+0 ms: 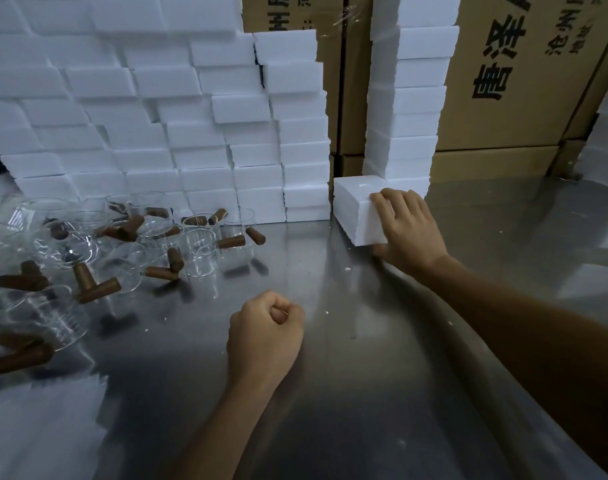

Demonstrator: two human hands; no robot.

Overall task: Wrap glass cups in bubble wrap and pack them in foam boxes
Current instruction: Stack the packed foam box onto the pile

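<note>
My right hand [408, 228] grips a white foam box [354, 206] that rests on the steel table [364, 375], fingers over its top near edge and thumb under its side. The box sits at the foot of a tall column of foam boxes [410, 98]. My left hand [266, 332] is curled into a fist above the table's middle and holds nothing. Several clear glass cups with brown wooden handles [198, 251] lie and stand in a loose group at the left. A sheet of bubble wrap [42, 427] lies at the near left.
A wide wall of stacked foam boxes [157, 116] fills the back left. Brown cardboard cartons [510, 81] with printed characters stand behind at the right. Small foam crumbs dot the table.
</note>
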